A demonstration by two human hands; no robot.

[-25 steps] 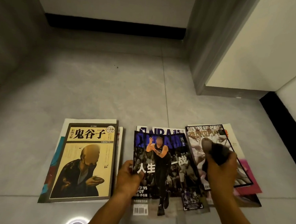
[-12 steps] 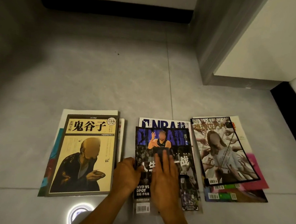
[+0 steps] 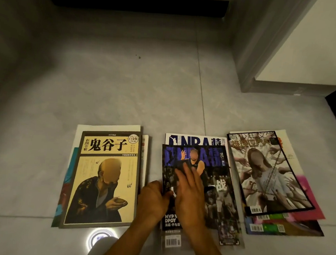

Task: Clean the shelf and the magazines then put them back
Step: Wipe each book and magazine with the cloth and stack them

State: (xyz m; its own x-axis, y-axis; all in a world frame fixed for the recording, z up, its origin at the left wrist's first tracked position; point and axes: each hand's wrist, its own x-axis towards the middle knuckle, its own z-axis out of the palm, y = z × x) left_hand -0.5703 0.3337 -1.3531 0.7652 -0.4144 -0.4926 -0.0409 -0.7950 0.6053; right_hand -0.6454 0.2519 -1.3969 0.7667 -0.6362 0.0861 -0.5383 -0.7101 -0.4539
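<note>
Pressing flat with straight fingers, my right hand lies on the basketball magazine at lower centre of the frame, over a dark cloth. My left hand grips its left edge. A yellow book lies lower left, another magazine at right.

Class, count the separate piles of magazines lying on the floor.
3: left pile with the yellow cover, middle pile under both hands, right pile. How many magazines lie hidden within each pile is unclear.

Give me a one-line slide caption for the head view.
Right hand wipes a dark cloth over the NBA magazine on the floor while left hand steadies it.
</note>
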